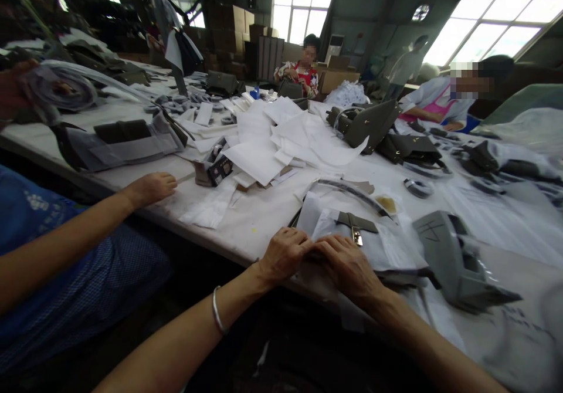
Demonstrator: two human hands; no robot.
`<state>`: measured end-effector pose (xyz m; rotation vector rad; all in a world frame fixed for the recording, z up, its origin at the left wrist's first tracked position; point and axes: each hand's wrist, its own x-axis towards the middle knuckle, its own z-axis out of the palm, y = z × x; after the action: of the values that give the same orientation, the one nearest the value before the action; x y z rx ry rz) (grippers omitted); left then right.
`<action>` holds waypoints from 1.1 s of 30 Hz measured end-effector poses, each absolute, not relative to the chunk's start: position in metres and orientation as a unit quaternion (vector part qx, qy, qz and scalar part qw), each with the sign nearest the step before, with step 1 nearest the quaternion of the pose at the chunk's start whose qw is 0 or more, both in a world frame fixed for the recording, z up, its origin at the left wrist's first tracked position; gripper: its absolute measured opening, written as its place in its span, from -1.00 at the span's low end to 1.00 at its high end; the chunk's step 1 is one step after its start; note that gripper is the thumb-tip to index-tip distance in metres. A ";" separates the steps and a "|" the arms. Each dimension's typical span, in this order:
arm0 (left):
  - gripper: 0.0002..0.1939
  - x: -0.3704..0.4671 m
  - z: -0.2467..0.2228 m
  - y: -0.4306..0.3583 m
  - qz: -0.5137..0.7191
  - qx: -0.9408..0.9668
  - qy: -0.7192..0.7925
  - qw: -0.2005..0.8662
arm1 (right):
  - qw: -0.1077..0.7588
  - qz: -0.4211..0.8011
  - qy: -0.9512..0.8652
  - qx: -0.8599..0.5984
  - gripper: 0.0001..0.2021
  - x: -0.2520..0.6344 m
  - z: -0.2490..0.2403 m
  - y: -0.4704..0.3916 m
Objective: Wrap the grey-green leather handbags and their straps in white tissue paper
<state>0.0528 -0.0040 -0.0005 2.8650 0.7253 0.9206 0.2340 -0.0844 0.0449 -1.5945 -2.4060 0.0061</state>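
A handbag (367,223) with a dark flap tab, a gold clasp and pale wrapping paper over its front lies tilted at the table's near edge. My left hand (285,254) is closed at the bag's near left corner, its fingers curled and their tips hidden. Right beside it, my right hand (345,264) grips the bag's near edge, with fingers bent over it and the two hands touching. Behind the bag arches its wrapped handle (349,190). What lies under my fingers cannot be made out.
A grey angular bag piece (457,264) stands close on the right. White paper sheets (259,152) heap mid-table, beside a small box (214,167). On my left, a co-worker's hand (152,189) rests near another wrapped bag (123,144). Dark bags (373,124) and two seated people are across the table.
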 end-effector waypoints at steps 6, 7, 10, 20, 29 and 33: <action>-0.77 0.049 -0.012 -0.013 0.331 0.922 0.185 -0.082 | 0.104 -0.094 -0.821 -0.554 -0.65 0.234 0.034 -0.094; -0.74 0.047 -0.010 -0.015 0.312 0.927 0.182 -0.099 | 0.099 -0.105 -0.820 -0.554 -0.66 0.234 0.031 -0.094; -0.67 0.045 0.001 -0.020 0.234 0.945 0.178 -0.143 | 0.094 -0.131 -0.824 -0.544 -0.67 0.235 0.026 -0.094; -0.77 0.052 0.013 0.010 0.182 0.972 0.133 -0.061 | 0.122 -0.155 -0.809 -0.554 -0.58 0.233 0.034 -0.089; -0.62 0.057 0.043 -0.005 0.197 0.961 0.192 -0.035 | 0.122 -0.184 -0.822 -0.524 -0.68 0.248 0.051 -0.083; -0.74 0.064 0.039 -0.003 0.277 0.935 0.195 -0.108 | 0.153 -0.170 -0.813 -0.535 -0.74 0.244 0.064 -0.075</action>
<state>0.0644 -0.0026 0.0387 3.1579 0.6584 0.9362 0.2441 -0.0746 0.0641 -1.5341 -2.3333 -0.4862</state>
